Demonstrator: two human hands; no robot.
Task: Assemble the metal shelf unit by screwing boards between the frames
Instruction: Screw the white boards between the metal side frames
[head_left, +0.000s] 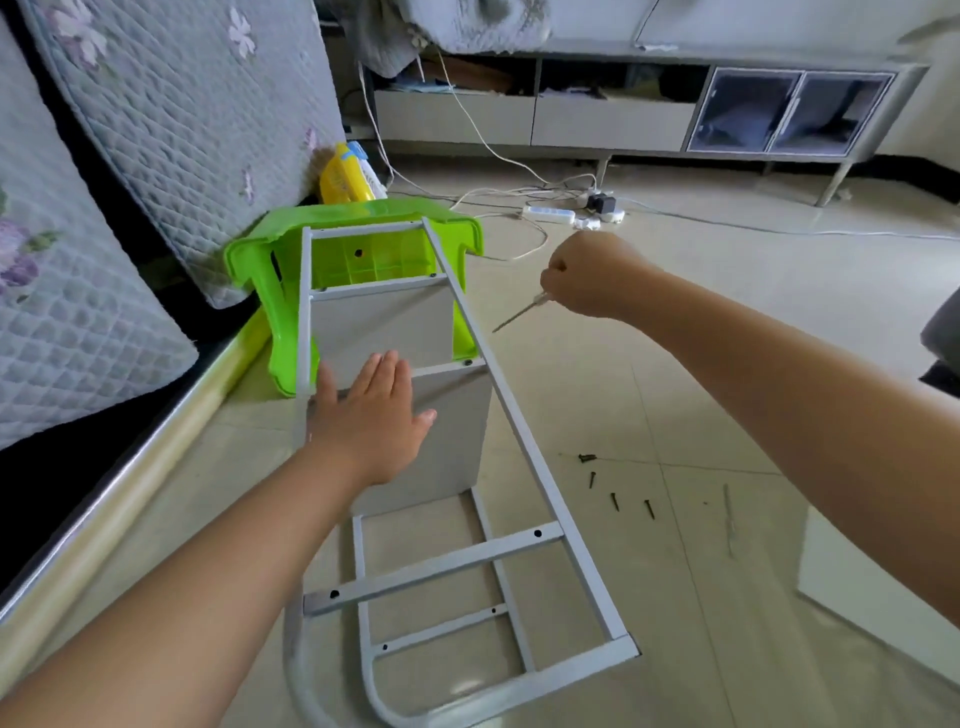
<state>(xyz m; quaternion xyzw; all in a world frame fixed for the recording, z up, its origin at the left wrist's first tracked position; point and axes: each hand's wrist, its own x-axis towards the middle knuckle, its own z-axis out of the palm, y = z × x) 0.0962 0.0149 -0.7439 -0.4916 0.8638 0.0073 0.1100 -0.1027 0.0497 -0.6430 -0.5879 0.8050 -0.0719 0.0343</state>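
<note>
While your left hand lies flat on the board, your right hand grips the screwdriver, tip aimed down-left at the frame screw hole just beyond it.

The shelf frame lies on the floor, its far end resting on an overturned stool. Two boards stand between its rails. Loose screws lie on the floor right of the frame. A mattress stands left; a cabinet stands behind.
</note>
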